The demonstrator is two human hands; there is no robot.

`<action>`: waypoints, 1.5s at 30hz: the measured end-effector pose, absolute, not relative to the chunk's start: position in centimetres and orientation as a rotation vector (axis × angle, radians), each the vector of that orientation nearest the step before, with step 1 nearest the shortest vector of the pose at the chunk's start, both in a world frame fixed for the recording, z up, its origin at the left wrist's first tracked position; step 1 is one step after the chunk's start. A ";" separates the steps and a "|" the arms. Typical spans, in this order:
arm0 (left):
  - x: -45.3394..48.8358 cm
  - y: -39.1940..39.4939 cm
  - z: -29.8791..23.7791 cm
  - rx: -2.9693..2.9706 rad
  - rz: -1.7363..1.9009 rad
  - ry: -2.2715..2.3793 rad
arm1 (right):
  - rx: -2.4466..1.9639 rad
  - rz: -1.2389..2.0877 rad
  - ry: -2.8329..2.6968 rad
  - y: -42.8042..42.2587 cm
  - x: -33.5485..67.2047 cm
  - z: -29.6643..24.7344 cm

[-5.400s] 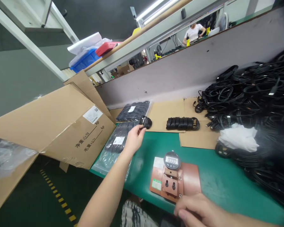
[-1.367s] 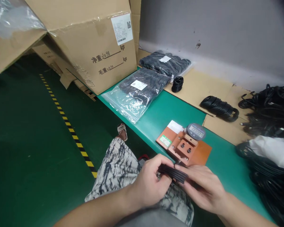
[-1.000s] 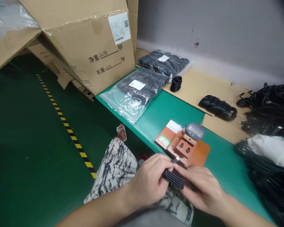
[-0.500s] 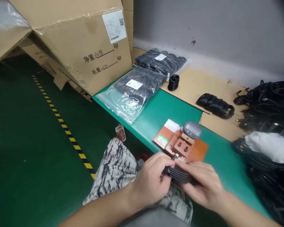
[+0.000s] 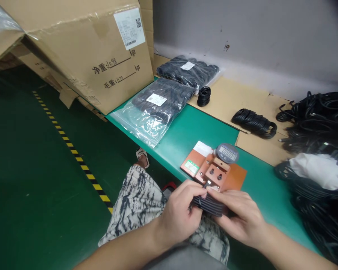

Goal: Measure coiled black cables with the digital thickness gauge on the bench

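Note:
Both hands grip one coiled black cable [image 5: 210, 204] over my lap, at the front edge of the green bench. My left hand [image 5: 178, 215] is closed round the coil's left end. My right hand [image 5: 239, 217] is closed on its right side, fingertips pinching a small plug near the front of a brown test fixture [image 5: 214, 172]. The fixture carries a round digital gauge [image 5: 227, 153] showing digits.
Two clear bags of black cables [image 5: 157, 107] lie at the bench's left end beside a big cardboard box [image 5: 81, 48]. A small coil [image 5: 203, 96] and a row of coils [image 5: 254, 122] rest on cardboard sheets. A loose cable heap [image 5: 318, 127] and white cloth [image 5: 318, 170] fill the right.
Five seconds ago my left hand reached to the small coil at the back; now both hands hold a coil at the fixture. The view has drifted slightly over the last second.

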State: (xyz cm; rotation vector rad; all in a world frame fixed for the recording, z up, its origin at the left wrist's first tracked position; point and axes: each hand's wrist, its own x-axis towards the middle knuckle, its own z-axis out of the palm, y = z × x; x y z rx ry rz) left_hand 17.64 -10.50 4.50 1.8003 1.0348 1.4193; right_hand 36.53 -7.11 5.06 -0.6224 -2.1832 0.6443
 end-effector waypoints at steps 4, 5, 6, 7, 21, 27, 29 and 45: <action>17.7 -10.4 4.3 1.775 1.432 1.035 | -0.627 0.638 -2.183 -7.0 36.4 5.0; 17.7 -10.4 4.2 1.771 1.433 1.036 | -0.633 0.636 -2.183 -7.0 36.4 5.0; 17.7 -10.4 4.2 1.771 1.434 1.037 | -0.640 0.633 -2.184 -7.0 36.4 4.9; 17.7 -10.4 4.2 1.771 1.433 1.039 | -0.647 0.632 -2.185 -7.1 36.5 4.9; 18.3 -10.1 4.2 1.690 1.378 1.101 | -0.735 0.659 -2.085 -7.3 36.0 5.4; 18.3 -9.9 4.5 1.665 1.346 1.105 | -0.746 0.649 -2.064 -7.1 36.0 5.5; 18.4 -9.8 4.7 1.666 1.346 1.107 | -0.748 0.645 -2.063 -7.1 36.0 5.5; 18.3 -9.8 5.0 1.655 1.328 1.140 | -0.738 0.674 -2.054 -7.2 36.1 5.3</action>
